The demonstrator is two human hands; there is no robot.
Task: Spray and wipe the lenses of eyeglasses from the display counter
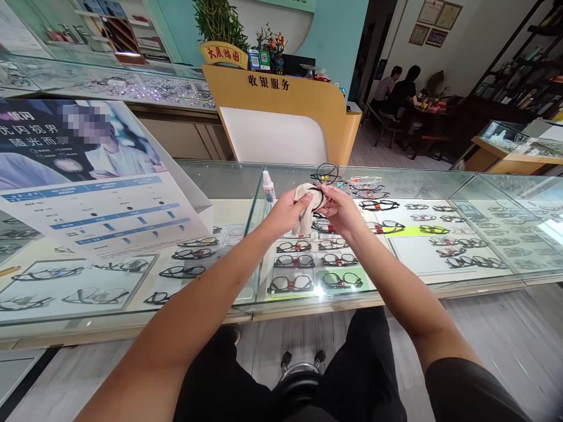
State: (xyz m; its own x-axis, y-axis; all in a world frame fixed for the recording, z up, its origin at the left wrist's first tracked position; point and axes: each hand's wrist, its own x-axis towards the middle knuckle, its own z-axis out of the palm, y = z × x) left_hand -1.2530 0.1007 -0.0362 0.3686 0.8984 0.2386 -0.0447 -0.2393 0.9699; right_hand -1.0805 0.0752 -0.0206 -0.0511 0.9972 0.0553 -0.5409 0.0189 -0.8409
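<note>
My left hand point(288, 212) is closed on a cream-coloured cloth point(304, 221), which hangs down below the fingers. The cloth is folded around part of a dark-rimmed pair of glasses point(317, 192). From the other side my right hand point(338, 206) pinches the glasses' frame, its fingers close to the cloth. Most of the glasses are hidden by the cloth and fingers. A small white spray bottle point(268, 189) stands upright on the glass counter, just left of my hands. Behind my hands, another black round-rimmed pair of glasses point(326, 173) rests on the counter top.
Under the glass counter point(246, 296) lie rows of spectacles point(294, 261). A large printed display board point(101, 193) stands on the left. More frames point(379, 205) sit right of my hands. Beyond is a wooden reception desk point(281, 99); two people point(402, 91) sit far back right.
</note>
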